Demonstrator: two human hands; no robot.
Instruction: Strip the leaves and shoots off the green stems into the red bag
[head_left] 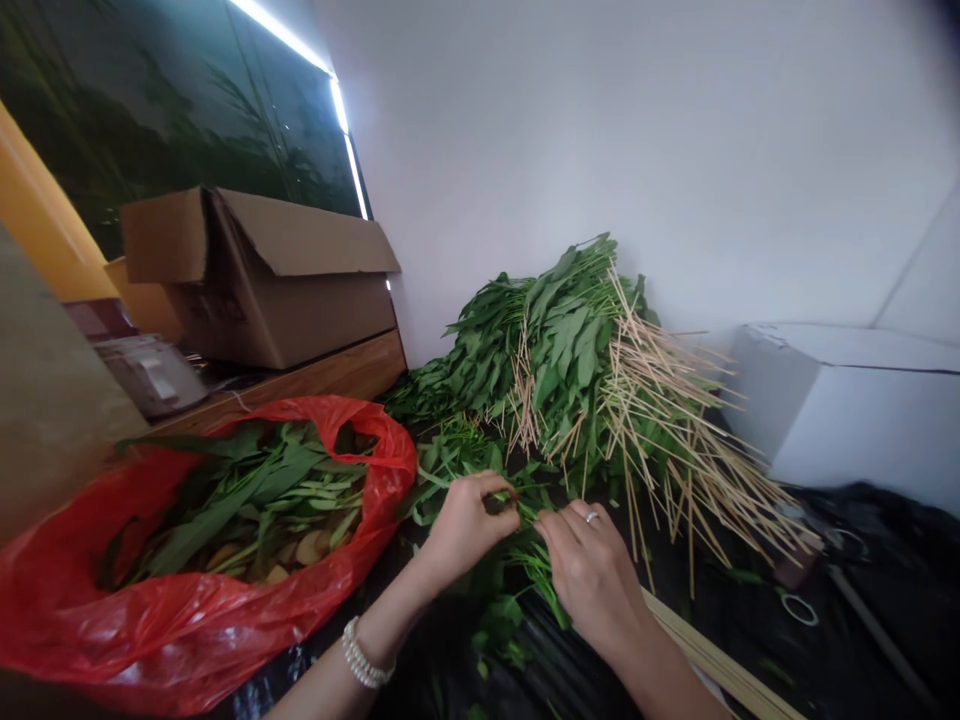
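L grip (465, 530) & R grip (592, 575) both pinched closed on leafy green stems (529, 525), between them on the table: light, soft, limp, so best held low on stem, not by leaf. Red plastic bag (60, 620) just L; leafy heap (562, 350) w/ bamboo skewers (675, 470) ahead.

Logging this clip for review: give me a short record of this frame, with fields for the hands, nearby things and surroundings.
Left hand: pinching leafy green stems; pearl-like bracelet on the wrist
Right hand: pinching the same stems; ring on a finger
Nearby: heap of leafy greens and wooden skewers; bundle of wooden sticks
Rest: red plastic bag holding greens; cardboard box; white box
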